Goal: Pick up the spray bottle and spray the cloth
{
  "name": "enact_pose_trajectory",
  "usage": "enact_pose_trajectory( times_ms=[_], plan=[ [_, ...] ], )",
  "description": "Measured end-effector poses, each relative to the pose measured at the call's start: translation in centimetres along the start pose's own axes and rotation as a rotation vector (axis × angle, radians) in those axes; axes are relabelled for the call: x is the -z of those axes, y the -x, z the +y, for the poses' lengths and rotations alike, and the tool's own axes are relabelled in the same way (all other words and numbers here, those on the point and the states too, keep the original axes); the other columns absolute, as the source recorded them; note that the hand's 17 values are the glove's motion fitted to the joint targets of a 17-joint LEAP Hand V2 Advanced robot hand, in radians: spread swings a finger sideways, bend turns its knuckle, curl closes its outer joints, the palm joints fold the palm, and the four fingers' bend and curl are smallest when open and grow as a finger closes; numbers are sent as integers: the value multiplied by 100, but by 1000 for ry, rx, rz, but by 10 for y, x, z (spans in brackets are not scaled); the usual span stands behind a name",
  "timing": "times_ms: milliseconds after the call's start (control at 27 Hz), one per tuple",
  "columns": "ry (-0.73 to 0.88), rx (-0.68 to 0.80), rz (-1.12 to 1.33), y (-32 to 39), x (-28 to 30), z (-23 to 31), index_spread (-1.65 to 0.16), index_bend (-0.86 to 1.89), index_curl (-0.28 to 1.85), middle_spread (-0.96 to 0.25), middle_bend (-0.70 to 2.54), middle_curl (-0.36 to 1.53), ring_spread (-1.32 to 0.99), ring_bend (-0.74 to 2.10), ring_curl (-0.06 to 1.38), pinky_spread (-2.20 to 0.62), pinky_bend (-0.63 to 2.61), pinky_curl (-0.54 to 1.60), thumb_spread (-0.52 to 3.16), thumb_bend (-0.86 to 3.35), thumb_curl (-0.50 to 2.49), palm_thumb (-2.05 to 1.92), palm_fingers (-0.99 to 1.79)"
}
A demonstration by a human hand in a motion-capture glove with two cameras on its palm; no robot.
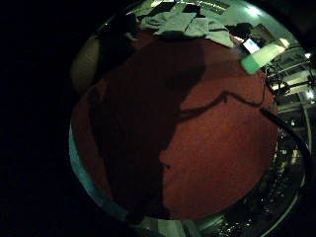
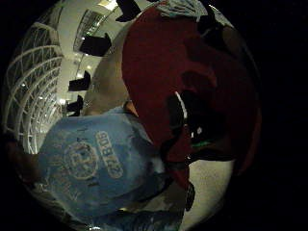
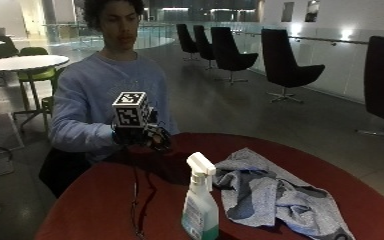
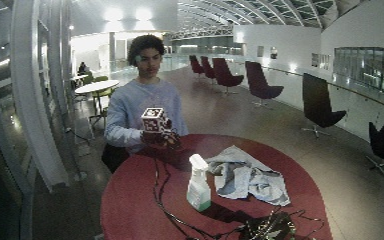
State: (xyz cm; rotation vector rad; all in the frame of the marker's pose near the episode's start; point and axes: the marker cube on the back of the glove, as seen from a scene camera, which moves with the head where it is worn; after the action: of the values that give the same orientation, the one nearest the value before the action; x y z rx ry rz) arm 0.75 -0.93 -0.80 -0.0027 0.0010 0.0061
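Gloved right hand raised above the round table, holding nothing — finger pose unclear. Spray bottle stands upright just beside the cloth — a hasty reach could topple it.

The person's blue sweatshirt carries a round emblem and lettering, too blurred to read.

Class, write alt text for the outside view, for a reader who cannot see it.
A seated person holds a black-gloved right hand above the far edge of a round red table, touching nothing. Nearer the camera, a white plastic spray bottle stands upright beside a crumpled grey cloth.
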Motion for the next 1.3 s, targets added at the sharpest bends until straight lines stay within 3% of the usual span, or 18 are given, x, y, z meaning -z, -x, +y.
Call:
enact_pose_trajectory(
  times_ms=[1039,1299],
  plan=[
    [-59,-39,54,-17,16,-6,-35,18,36,-4,26,35,-1,25,28,21,15,22,122,17,30,64,70],
    [-174,-166,-197,-51,27,-11,-36,8,33,-4,25,36,-1,31,31,21,20,25,121,12,31,63,63]
  ],
)
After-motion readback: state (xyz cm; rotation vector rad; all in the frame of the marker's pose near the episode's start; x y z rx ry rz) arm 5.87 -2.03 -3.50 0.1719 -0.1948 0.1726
